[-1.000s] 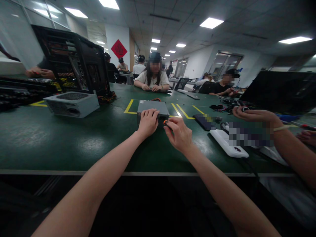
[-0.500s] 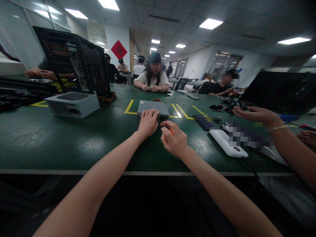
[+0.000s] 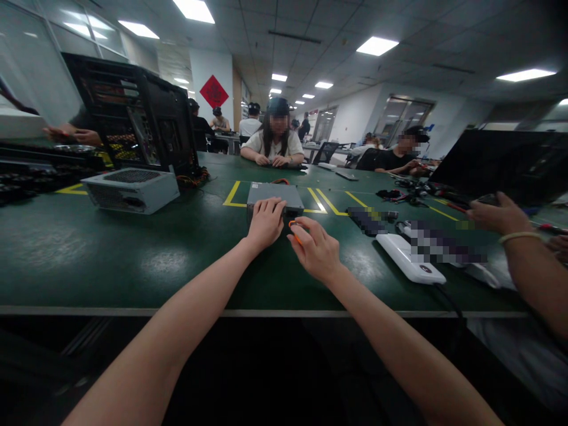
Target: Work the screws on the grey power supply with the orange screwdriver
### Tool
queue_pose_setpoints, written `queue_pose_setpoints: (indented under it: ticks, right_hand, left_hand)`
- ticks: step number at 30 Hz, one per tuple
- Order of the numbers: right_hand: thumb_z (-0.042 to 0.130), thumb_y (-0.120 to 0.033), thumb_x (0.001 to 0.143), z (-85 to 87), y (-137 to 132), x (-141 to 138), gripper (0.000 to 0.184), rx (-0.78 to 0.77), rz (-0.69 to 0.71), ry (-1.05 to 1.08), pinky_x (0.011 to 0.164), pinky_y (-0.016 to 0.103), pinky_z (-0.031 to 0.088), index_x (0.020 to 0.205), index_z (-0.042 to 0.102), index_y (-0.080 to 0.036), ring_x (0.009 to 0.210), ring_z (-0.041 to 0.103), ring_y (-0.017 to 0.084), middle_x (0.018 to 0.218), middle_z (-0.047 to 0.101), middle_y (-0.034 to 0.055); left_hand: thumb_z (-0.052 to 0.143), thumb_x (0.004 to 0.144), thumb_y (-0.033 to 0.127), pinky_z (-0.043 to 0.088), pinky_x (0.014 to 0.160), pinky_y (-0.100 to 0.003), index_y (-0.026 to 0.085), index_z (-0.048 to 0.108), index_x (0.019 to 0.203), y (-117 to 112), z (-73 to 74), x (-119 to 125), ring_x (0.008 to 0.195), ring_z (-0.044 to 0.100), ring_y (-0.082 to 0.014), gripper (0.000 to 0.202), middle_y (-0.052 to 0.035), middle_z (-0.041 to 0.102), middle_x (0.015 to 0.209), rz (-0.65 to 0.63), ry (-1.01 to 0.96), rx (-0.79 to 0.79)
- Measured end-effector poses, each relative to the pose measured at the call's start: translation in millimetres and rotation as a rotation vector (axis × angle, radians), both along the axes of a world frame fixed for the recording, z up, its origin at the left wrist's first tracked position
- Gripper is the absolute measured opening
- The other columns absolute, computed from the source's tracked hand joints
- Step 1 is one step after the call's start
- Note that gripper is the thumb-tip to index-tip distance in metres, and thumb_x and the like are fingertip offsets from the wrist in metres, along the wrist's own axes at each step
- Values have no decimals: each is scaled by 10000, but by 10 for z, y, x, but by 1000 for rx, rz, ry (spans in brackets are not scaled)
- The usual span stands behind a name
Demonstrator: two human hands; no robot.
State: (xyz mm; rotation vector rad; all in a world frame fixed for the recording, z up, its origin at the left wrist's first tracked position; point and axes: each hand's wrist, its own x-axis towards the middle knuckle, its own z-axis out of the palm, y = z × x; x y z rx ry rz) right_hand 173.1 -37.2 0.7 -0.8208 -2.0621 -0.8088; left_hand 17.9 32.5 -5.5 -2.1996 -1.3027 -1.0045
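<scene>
A grey computer power supply [image 3: 276, 193] lies on the green table in front of me. My left hand [image 3: 267, 220] lies over its near edge, with the fingers on top, gripping it. Just to the right, my right hand [image 3: 317, 245] is closed around a screwdriver [image 3: 294, 232] with an orange and black handle, close to the power supply's near side. The screwdriver's tip cannot be made out. Wires show behind the power supply.
At left, a second power supply [image 3: 131, 190] stands before a black computer case [image 3: 137, 112]. A white power bank [image 3: 410, 258] with a cable lies at right. Another person's hand [image 3: 501, 214] reaches in at far right by a dark monitor [image 3: 506, 160]. A person [image 3: 275, 142] sits opposite.
My right hand has turned slightly around the screwdriver, showing more orange on its handle. My left hand stays on the power supply. The other person's hand at right has moved rightward.
</scene>
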Motion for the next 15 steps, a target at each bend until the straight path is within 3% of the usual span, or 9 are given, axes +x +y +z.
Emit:
queue_pose_setpoints:
  ticks: [9,15]
  right_hand:
    - [429,-172,822,18,-17,44,230,14,24,3,764,256,449,1039,493,-213,964,530,148,1088,555,74]
    - [452,-215,825,56,-32,38,196,33,-52,52,740,263,457,1019,486,-214,924,535,156,1036,558,75]
  left_hand:
    - [419,803,196,256,968,-389,169,452,1177,6,-6,3,1121,400,-241,377,-107,476,1203,2,-10,3]
    - [432,793,189,252,971,-395,173,447,1181,9,-7,4,1125,398,-241,389,-106,471,1213,9,-15,-5]
